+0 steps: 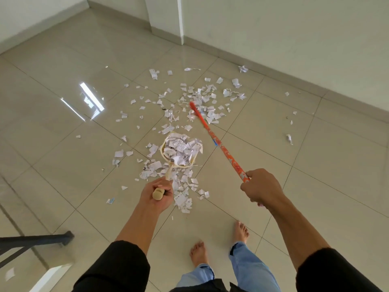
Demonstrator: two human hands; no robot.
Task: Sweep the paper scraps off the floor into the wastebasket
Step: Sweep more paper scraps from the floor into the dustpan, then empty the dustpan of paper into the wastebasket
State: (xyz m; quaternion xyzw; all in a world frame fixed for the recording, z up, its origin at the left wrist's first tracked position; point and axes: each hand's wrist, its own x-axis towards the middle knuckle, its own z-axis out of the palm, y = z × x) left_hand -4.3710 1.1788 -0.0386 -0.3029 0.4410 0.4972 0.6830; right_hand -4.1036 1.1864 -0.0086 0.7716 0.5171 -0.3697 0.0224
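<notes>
my left hand [156, 193] is curled round the pale wooden handle [163, 184] of the dustpan [181, 150], knuckles up, handle butt poking out toward me. forearm runs straight forward from a black sleeve [117, 268]. the dustpan slopes away from the hand, its cream rim down at the floor [63, 133], heaped with white paper scraps [202, 102].

my right hand [261, 187] is fisted round the near end of the orange broom handle [219, 144], back of hand toward the camera, arm reaching forward and a little outward. the handle slants up-left from the fist; its far end sits in the thick of the scraps, just beyond the dustpan. broom head too blurred to make out.

scraps lie scattered over the glossy beige tiles: a dense patch round the broom tip, another between the dustpan and my left hand, strays out toward the white wall [294, 39]. my bare feet [199, 253] stand behind the pile, jeans cuffs above them. wastebasket not in view.
</notes>
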